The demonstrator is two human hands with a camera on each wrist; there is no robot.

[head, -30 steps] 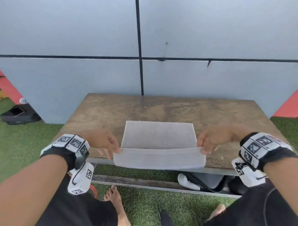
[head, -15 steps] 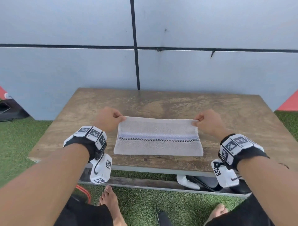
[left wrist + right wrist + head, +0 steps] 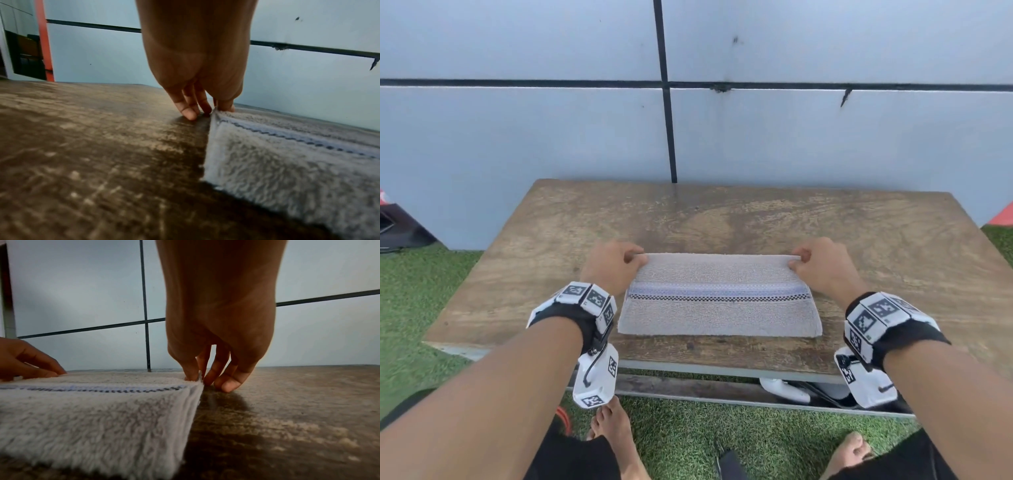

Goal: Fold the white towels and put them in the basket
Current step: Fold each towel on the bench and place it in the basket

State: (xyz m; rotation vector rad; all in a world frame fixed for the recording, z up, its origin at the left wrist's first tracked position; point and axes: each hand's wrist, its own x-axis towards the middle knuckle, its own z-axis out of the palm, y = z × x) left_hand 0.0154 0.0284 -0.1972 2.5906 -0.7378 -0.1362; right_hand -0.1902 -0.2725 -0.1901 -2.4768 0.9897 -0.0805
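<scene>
Both hands (image 3: 616, 265) (image 3: 822, 267) pinch towel (image 3: 719, 308) far corners, long axis left-right.

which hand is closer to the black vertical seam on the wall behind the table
Left. The left hand sits just left of the seam; the right hand is well off to its right.

The white towel (image 3: 719, 308) lies folded flat on the near middle of the table, a long rectangle running left to right. A pale blue band with a dark checked line crosses its upper layer lengthwise. Its layered edges are stacked at the right end; the far corners are slightly lifted.
</scene>
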